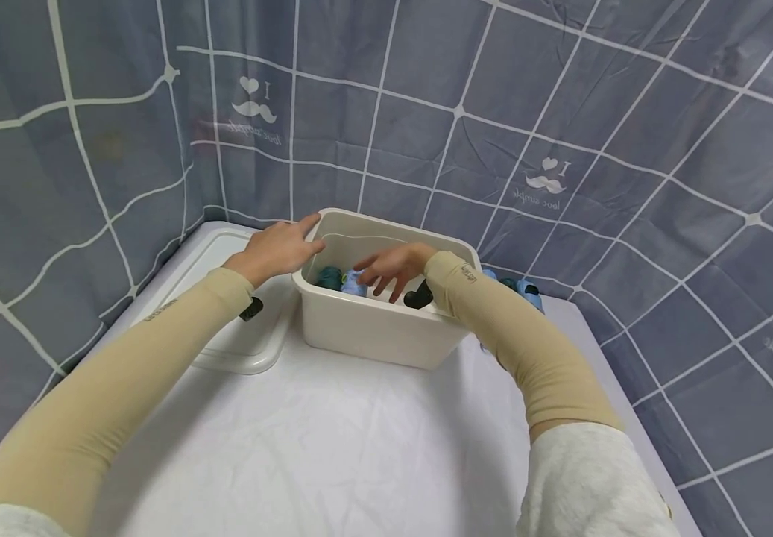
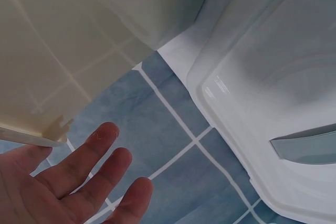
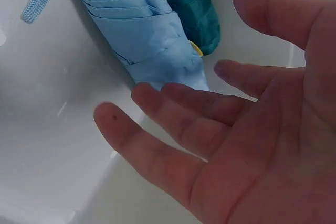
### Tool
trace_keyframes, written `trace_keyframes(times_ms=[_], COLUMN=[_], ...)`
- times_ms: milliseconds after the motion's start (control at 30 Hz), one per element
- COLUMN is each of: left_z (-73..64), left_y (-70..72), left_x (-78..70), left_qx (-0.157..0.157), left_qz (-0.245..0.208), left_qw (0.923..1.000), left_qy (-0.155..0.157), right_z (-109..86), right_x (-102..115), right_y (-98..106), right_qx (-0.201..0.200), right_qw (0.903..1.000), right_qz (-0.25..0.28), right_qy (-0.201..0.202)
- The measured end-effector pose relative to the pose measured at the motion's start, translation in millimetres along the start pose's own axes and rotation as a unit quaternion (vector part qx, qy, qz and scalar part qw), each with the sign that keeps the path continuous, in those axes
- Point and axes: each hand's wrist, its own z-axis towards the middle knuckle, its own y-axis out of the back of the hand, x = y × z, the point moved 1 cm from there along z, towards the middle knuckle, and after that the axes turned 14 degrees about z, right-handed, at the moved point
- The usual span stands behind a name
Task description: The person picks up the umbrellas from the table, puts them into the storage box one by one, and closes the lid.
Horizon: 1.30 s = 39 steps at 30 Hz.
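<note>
A cream plastic bin (image 1: 366,328) stands on the white-covered table. Inside lie a light blue folded umbrella (image 3: 147,30) and, beside it, a dark green one (image 3: 191,14). My right hand (image 1: 396,265) reaches down into the bin. In the right wrist view its fingers (image 3: 152,150) are spread and slightly bent next to the blue umbrella, with nothing held; whether a fingertip touches it I cannot tell. My left hand (image 1: 277,250) rests at the bin's left rim, thumb toward the inside. Its other fingers (image 2: 94,182) extend loosely below the rim in the left wrist view.
The bin's white lid (image 1: 245,363) lies flat left of it, with a grey handle (image 2: 307,148) showing. More blue and dark green bundles (image 1: 530,294) lie right of the bin, partly behind my right arm. A grey-blue checked curtain (image 1: 420,127) hangs behind.
</note>
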Motion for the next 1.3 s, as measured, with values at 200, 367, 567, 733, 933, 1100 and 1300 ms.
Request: trace_keyframes(times_ms=[200,367,567,733,933,1100,1300], left_z=[0.1,2.6,5.4,4.9,4.2,4.4,5.1], left_y=[0.2,0.9,0.7,0.9,1.8,1.6,1.8], left_x=[-0.8,1.8,3.2,1.5,-0.5,-1.2,-0.1], left_qx=[0.008,0.013,0.013,0.012,0.016,0.017,0.024], left_qz=[-0.005,-0.008,-0.005,-0.003,-0.002,-0.005,-0.008], left_qw=[1.0,0.9999,0.9999,0.9999,0.9999,0.9998,0.9997], left_qy=[0.002,0.003,-0.002,-0.001,-0.003,-0.003,-0.004], right_z=[-31.8,-69.6,-108.9,-132.8,-156.9,-177.4,-196.3], right_x=[-3.8,-6.9,-18.1,-32.7,-53.2,-73.0,-96.5], right_y=[6.3,11.1,13.9,15.6,21.6,26.4,32.2], right_qx=[-0.025,-0.048,-0.06,-0.066,-0.081,-0.104,-0.122], right_qw=[0.9961,0.9895,0.9841,0.9824,0.9798,0.9774,0.975], right_qz=[-0.072,-0.099,-0.115,-0.112,-0.102,-0.083,-0.058], right_qy=[0.044,0.094,0.121,0.134,0.152,0.164,0.176])
